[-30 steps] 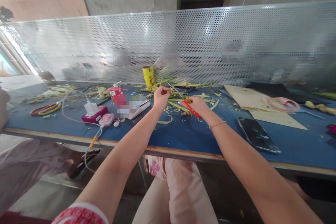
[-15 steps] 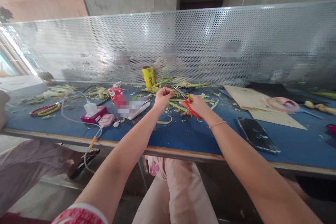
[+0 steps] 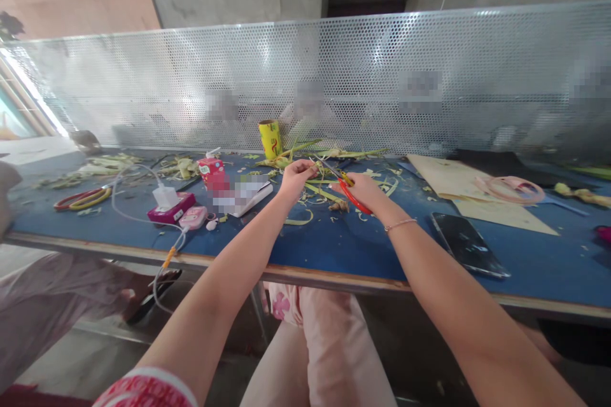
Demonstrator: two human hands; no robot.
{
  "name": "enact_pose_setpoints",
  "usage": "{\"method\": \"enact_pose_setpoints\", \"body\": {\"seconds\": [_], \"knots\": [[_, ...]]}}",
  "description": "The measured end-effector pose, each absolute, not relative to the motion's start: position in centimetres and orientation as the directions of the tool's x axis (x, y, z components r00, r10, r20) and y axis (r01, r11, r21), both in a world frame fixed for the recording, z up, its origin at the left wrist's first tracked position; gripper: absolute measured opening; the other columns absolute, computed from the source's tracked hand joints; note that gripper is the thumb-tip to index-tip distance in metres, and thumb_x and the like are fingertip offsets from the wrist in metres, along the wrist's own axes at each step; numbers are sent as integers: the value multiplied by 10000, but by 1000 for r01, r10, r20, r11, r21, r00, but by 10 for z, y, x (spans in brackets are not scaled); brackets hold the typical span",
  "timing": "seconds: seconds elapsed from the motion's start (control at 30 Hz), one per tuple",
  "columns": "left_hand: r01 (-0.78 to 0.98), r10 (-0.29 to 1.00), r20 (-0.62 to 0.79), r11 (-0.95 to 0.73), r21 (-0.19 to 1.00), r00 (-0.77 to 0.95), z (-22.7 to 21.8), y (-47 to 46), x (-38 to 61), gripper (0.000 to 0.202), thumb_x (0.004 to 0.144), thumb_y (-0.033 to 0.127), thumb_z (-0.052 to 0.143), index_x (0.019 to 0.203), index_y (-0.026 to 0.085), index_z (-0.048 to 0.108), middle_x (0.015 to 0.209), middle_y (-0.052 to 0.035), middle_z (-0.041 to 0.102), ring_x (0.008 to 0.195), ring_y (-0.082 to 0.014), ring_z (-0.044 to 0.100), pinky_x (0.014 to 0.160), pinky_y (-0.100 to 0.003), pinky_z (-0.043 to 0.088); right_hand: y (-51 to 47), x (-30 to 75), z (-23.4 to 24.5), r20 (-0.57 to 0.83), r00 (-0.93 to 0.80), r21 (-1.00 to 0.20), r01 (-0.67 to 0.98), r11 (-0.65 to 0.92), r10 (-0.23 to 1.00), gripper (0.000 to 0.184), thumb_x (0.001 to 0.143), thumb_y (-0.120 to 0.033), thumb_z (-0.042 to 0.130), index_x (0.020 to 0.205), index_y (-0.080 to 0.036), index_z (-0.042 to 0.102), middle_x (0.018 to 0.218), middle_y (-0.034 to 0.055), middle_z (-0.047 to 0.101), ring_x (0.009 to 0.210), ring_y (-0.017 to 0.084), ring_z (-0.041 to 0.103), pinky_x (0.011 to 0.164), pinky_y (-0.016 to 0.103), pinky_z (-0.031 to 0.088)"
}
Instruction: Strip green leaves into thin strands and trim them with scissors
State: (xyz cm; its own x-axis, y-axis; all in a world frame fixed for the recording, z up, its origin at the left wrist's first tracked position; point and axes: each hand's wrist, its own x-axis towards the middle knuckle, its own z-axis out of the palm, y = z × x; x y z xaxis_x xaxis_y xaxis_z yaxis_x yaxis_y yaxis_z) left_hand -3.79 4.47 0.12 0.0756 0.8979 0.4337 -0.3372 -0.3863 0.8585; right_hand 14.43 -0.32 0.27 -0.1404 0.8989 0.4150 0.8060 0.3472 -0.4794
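Note:
My right hand (image 3: 361, 191) grips red-handled scissors (image 3: 352, 196), their blades pointing up and left toward my left hand. My left hand (image 3: 296, 175) is closed in a pinch on a small piece of green leaf strip held just above the blue table (image 3: 334, 248). The scissor tips sit right beside the pinched piece. Cut green and yellow leaf strips (image 3: 305, 194) lie scattered on the table under and behind both hands.
A black phone (image 3: 465, 245) lies right of my right arm. Farther right are a cardboard sheet (image 3: 470, 197) and a pink coil (image 3: 510, 189). On the left sit a pink power bank with cables (image 3: 172, 211), a red drink carton (image 3: 212, 172), another pair of scissors (image 3: 81, 198) and a yellow can (image 3: 271, 138). A perforated metal screen (image 3: 334, 76) backs the table.
The scissors and my right hand shifted slightly right and up, the blades staying near my left hand's pinched strip. My left hand barely moved.

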Motion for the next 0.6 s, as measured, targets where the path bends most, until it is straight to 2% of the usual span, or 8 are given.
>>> {"method": "enact_pose_setpoints", "body": {"seconds": [0.27, 0.6], "knots": [[-346, 900, 426, -373, 861, 88, 2, 45, -39, 189, 565, 217, 777, 662, 134, 637, 629, -1, 616, 588, -77, 573, 682, -261, 500, -4, 145, 4, 383, -153, -498, 797, 343, 911, 479, 692, -668, 521, 619, -200, 454, 590, -9, 490, 550, 128, 410, 529, 249, 279], [-328, 905, 418, -371, 869, 83, 4, 43, -40, 223, 530, 256, 793, 634, 143, 631, 621, 3, 603, 566, -69, 555, 645, -244, 511, -2, 147, 4, 390, -142, -510, 789, 342, 910, 570, 629, -738, 527, 515, -195, 394, 475, -40, 356, 510, 103, 301, 482, 247, 222]]}}
